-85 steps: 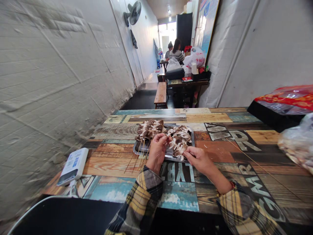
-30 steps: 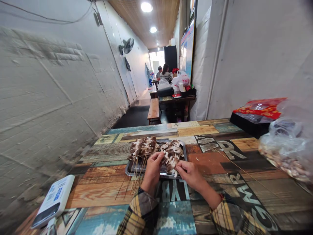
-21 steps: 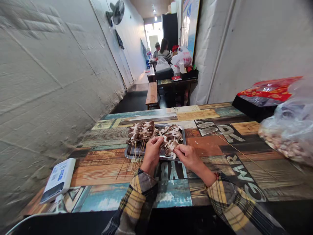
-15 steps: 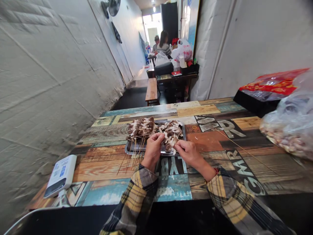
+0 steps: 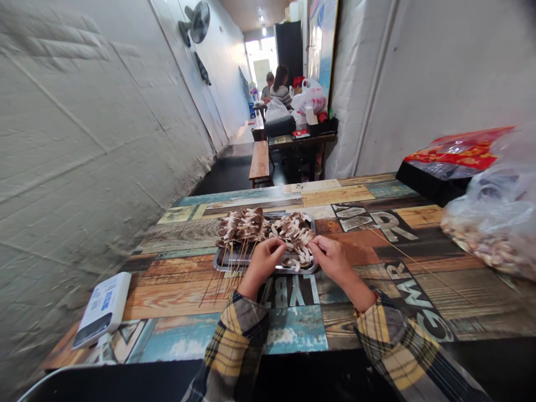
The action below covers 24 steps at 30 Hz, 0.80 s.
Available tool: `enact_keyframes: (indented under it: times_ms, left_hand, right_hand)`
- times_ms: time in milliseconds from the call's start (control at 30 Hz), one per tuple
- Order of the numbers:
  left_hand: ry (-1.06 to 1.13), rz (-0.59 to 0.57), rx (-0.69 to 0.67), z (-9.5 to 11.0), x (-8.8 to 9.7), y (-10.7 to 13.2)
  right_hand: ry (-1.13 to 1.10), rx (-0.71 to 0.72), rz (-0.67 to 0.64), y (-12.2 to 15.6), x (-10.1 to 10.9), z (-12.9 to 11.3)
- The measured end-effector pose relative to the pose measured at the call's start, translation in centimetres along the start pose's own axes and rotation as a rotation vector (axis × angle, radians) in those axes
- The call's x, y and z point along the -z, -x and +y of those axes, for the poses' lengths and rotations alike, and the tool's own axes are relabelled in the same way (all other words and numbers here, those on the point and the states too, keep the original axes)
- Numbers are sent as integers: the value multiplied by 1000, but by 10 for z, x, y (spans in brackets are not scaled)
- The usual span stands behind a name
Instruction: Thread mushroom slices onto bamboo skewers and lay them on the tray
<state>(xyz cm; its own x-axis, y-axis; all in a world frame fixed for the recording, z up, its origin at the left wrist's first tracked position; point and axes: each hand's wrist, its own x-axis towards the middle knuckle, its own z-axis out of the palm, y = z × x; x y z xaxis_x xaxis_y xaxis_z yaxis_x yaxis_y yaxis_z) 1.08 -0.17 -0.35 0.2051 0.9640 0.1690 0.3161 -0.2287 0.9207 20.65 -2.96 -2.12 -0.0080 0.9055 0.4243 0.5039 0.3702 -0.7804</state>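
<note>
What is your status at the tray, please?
Left hand, right hand: both pinched at the mushrooms, exact hold unclear. Mushrooms heaped on the tray, sticks jutting out. Lone stick at right, apart from hands.

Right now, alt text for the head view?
A person's left hand and right hand work at brown-and-white mushrooms on a metal tray, set on a patchwork wood-pattern table. Thin skewers jut toward the camera from a mushroom pile at the tray's left. A white device lies left, a translucent plastic bag right.
</note>
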Motion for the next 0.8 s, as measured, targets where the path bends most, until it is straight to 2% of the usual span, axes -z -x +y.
enact_keyframes:
  times_ms: [100, 167, 367, 533, 633, 800]
  left_hand:
    - [-253, -193, -93, -4, 5, 5]
    - [-355, -271, -126, -7, 7, 8]
    - [-391, -334, -174, -12, 4, 8]
    - [-339, -289, -227, -13, -1, 7]
    - [-157, -194, -213, -10, 0, 7]
    - [355, 13, 72, -3, 5, 6]
  right_hand:
    - [-39, -15, 3, 0, -1, 2]
    - [-56, -24, 3, 0, -2, 3]
    - [-76, -44, -26, 1, -4, 3]
    - [-89, -55, -40, 1, -4, 0]
    - [-101, -56, -41, 2, -4, 0]
    - [-117, -67, -70, 3, -4, 0]
